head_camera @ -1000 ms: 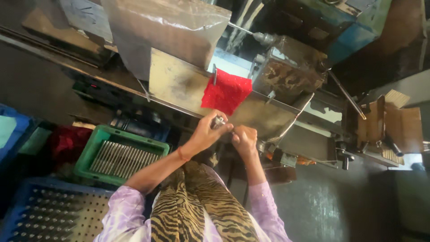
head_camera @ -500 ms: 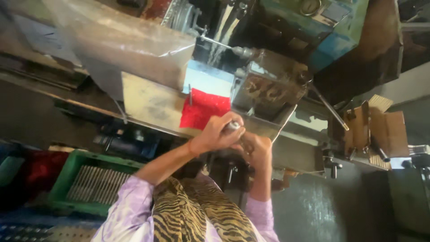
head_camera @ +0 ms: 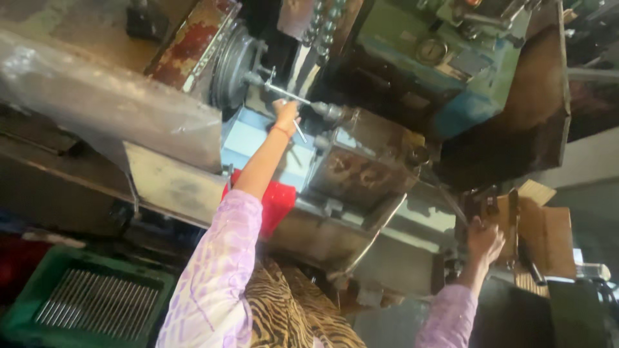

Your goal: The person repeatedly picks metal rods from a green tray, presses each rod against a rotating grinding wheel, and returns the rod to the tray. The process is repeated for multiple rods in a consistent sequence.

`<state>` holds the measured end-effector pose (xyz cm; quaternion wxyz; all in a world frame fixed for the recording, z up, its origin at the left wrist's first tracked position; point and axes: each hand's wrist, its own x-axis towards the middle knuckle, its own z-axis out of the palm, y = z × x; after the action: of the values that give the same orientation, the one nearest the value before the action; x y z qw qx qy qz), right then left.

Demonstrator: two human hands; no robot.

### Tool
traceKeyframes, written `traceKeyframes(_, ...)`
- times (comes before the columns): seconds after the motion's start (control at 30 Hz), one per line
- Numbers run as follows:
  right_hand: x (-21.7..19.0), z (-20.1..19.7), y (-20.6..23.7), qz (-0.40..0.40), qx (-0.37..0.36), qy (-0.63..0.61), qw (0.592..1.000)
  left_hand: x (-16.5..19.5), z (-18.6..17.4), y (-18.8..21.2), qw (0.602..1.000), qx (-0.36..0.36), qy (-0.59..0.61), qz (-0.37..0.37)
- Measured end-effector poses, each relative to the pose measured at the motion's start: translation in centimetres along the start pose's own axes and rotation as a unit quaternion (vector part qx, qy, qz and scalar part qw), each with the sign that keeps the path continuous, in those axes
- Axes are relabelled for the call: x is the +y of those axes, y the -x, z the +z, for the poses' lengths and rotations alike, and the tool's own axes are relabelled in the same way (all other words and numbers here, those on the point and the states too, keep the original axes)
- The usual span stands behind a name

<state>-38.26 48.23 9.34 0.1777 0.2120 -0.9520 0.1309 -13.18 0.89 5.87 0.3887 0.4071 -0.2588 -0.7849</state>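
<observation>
At the machine's spindle end, upper middle of the view: left hand [head_camera: 285, 111], arm stretched up and away from the body, fingers closed round a thin metal rod [head_camera: 287, 96] that lies tilted between the round grey chuck [head_camera: 233, 64] and the tool block [head_camera: 369, 169]; a second short pin [head_camera: 299, 131] juts down just below the hand; red thread at the wrist

Right edge, lower: right hand [head_camera: 483, 238], raised beside the machine, fingers curled on a dark handle or lever [head_camera: 478, 207] near a brown cardboard box [head_camera: 543, 233]; how firmly it grips cannot be told, the spot being dim and blurred

Machine: lathe body [head_camera: 412, 71], green and blue paint, worn, with a small round gauge [head_camera: 431, 50] on its upper face; rusty plate at the top left beside the chuck

Front of machine: long grey metal guard or tray [head_camera: 103, 103], slanting across the upper left; bright steel panel below it; red cloth [head_camera: 278, 203] hanging on the panel edge, partly hidden behind the left forearm

Floor level, lower left: green plastic crate [head_camera: 26, 290], filled with a row of thin metal rods [head_camera: 97, 303] laid side by side, well apart from both hands

Clothing: pale lilac patterned sleeves [head_camera: 216, 270]; tiger-striped fabric at the bottom centre
</observation>
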Motion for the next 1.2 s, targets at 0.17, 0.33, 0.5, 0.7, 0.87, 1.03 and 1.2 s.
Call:
traceKeyframes(0.17,0.3,2.3,0.0,0.128,-0.066,-0.021,0.989,1.3,-0.2,-2.9,1.0,0.001,0.012,0.015)
traceKeyframes(0.33,0.2,3.9,0.8,0.203,-0.051,-0.005,0.978,0.8,-1.1,-4.9,0.998,-0.048,0.027,0.004)
traceKeyframes(0.5,0.9,4.9,0.2,0.166,-0.002,-0.017,0.986,-0.3,-1.3,-6.1,0.999,-0.007,0.043,0.006)
traceKeyframes(0.7,0.6,5.8,-1.2,0.171,0.063,-0.005,0.983,-1.0,-0.6,-6.5,0.988,0.014,0.142,0.06)
traceKeyframes(0.87,1.0,5.8,-0.6,0.158,0.047,-0.019,0.986,-0.6,-0.2,-6.4,0.98,0.008,0.183,0.083)
traceKeyframes(1.03,1.4,5.3,0.7,0.164,-0.045,-0.021,0.985,-0.1,0.0,-6.2,0.974,0.008,0.212,0.081)
traceKeyframes(1.2,1.7,5.7,1.6,0.091,-0.004,-0.026,0.996,-0.2,-0.1,-6.4,0.971,0.005,0.225,0.081)
